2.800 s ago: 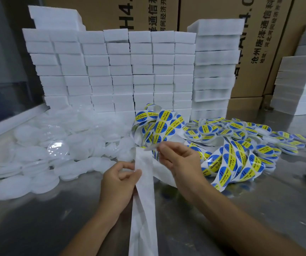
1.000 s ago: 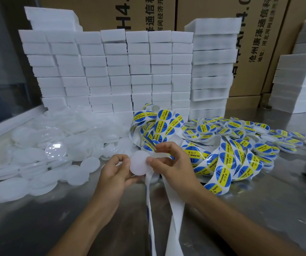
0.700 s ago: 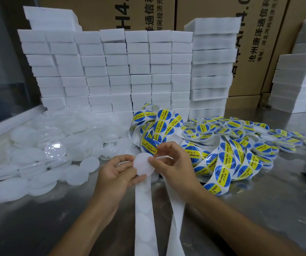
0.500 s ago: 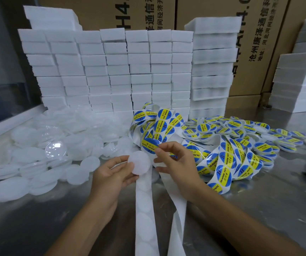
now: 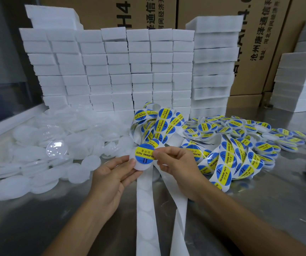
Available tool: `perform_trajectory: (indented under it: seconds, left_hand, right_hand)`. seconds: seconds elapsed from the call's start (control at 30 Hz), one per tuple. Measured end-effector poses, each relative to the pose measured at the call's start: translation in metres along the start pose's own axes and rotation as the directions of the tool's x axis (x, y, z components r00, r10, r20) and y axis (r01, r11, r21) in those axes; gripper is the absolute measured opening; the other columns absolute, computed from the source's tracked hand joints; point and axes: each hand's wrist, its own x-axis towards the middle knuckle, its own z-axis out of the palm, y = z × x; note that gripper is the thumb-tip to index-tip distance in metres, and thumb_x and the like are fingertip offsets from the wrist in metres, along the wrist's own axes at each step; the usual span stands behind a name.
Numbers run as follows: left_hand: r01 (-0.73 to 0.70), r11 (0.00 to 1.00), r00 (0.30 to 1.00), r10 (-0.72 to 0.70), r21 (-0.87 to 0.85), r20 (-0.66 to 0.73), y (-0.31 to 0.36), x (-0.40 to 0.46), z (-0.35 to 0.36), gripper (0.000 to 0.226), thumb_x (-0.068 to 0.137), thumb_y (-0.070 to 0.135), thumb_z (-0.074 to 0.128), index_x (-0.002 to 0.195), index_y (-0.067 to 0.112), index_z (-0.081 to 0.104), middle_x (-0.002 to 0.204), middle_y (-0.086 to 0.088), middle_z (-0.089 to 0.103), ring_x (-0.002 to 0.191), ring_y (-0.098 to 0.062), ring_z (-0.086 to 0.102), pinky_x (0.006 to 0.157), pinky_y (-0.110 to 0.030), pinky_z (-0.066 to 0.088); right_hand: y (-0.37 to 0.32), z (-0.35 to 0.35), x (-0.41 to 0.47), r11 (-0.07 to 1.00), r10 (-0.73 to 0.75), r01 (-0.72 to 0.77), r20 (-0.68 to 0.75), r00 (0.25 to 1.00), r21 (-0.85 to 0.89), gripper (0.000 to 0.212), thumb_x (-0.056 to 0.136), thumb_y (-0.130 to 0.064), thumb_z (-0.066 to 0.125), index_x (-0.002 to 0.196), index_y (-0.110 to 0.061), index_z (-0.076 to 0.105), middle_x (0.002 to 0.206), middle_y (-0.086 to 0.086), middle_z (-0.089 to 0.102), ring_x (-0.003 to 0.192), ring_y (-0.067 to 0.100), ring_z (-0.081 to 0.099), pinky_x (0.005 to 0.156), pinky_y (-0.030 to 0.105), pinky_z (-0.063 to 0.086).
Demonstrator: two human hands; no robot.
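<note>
We are laying a round sticker [image 5: 144, 154], glossy blue with a yellow band reading "soldering paste", onto a plain white lid [image 5: 140, 166]. The lid sits just above the table, between our two hands. Our left hand [image 5: 111, 177] pinches the lid lightly at its rim, thumb in front and flat fingers behind, so the face stays bare and tilted toward us. Our right hand [image 5: 176, 163] nips the sticker's right edge between thumb and forefinger. That way, we judge, it can be centred before it is pressed flat.

Straight below the grip hangs the spent backing strip [image 5: 145, 209], smooth white paper with faint round marks. It trails across the dull metal table [image 5: 28, 228]. To the right of the grip curl loops of sticker strips [image 5: 227, 159], within easy reach. Beyond them lie the labelled lids [image 5: 250, 130]. Left of the grip lies a heap of bare lids [image 5: 43, 163], thin translucent discs. Behind everything stand stacked white foam blocks [image 5: 121, 71] and brown cardboard boxes [image 5: 209, 13].
</note>
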Motion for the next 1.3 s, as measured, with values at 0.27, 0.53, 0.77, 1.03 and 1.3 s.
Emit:
perform_trajectory:
  seconds: [0.27, 0.53, 0.77, 1.03, 1.3]
  left_hand:
    - [0.011, 1.0, 1.0, -0.012, 0.018, 0.019, 0.002, -0.002, 0.0, 0.043, 0.063, 0.008, 0.074, 0.102, -0.004, 0.062, 0.093, -0.019, 0.075, 0.086, -0.029, 0.074, 0.063, -0.028, 0.06]
    - [0.001, 1.0, 1.0, -0.001, 0.027, 0.004, 0.002, -0.002, 0.0, 0.04, 0.061, 0.008, 0.075, 0.098, -0.002, 0.062, 0.09, -0.02, 0.074, 0.083, -0.03, 0.074, 0.061, -0.029, 0.059]
    - [-0.086, 0.99, 0.996, 0.085, 0.108, 0.007, 0.002, -0.006, 0.001, 0.046, 0.054, 0.013, 0.079, 0.095, -0.003, 0.063, 0.088, -0.021, 0.074, 0.081, -0.031, 0.074, 0.065, -0.029, 0.06]
    - [-0.204, 0.967, 0.978, 0.193, 0.155, 0.078, 0.002, -0.012, 0.008, 0.025, 0.055, 0.014, 0.08, 0.077, 0.009, 0.07, 0.084, -0.02, 0.074, 0.077, -0.031, 0.074, 0.068, -0.03, 0.06]
    - [-0.163, 0.984, 0.98, 0.153, 0.07, 0.129, -0.003, -0.014, 0.014, 0.025, 0.06, 0.008, 0.077, 0.075, 0.002, 0.058, 0.086, -0.02, 0.074, 0.081, -0.027, 0.074, 0.068, -0.027, 0.059]
  right_hand:
    - [0.003, 0.001, -0.002, 0.999, -0.047, 0.048, 0.035, 0.998, -0.02, 0.003, 0.083, -0.018, 0.077, 0.081, -0.018, 0.079, 0.079, 0.001, 0.076, 0.065, 0.002, 0.063, 0.062, 0.015, 0.051]
    - [0.005, 0.001, -0.002, 0.997, -0.081, 0.082, 0.076, 0.994, -0.01, 0.01, 0.084, -0.015, 0.075, 0.078, -0.021, 0.08, 0.078, -0.001, 0.077, 0.065, 0.001, 0.067, 0.061, 0.01, 0.048]
    - [0.008, 0.001, -0.001, 0.992, -0.111, 0.112, 0.034, 0.993, -0.055, 0.003, 0.084, -0.014, 0.076, 0.085, -0.017, 0.078, 0.082, -0.001, 0.077, 0.076, 0.006, 0.072, 0.064, 0.012, 0.051]
    - [0.012, 0.0, 0.003, 0.948, -0.274, 0.252, -0.097, 0.957, -0.192, 0.016, 0.076, -0.024, 0.084, 0.083, -0.016, 0.072, 0.068, -0.008, 0.072, 0.062, 0.002, 0.066, 0.06, 0.015, 0.051]
    - [0.022, 0.011, 0.0, 0.936, -0.27, 0.289, 0.118, 0.956, -0.202, 0.043, 0.08, -0.033, 0.077, 0.119, -0.016, 0.07, 0.094, -0.01, 0.071, 0.08, 0.009, 0.072, 0.074, 0.026, 0.058]
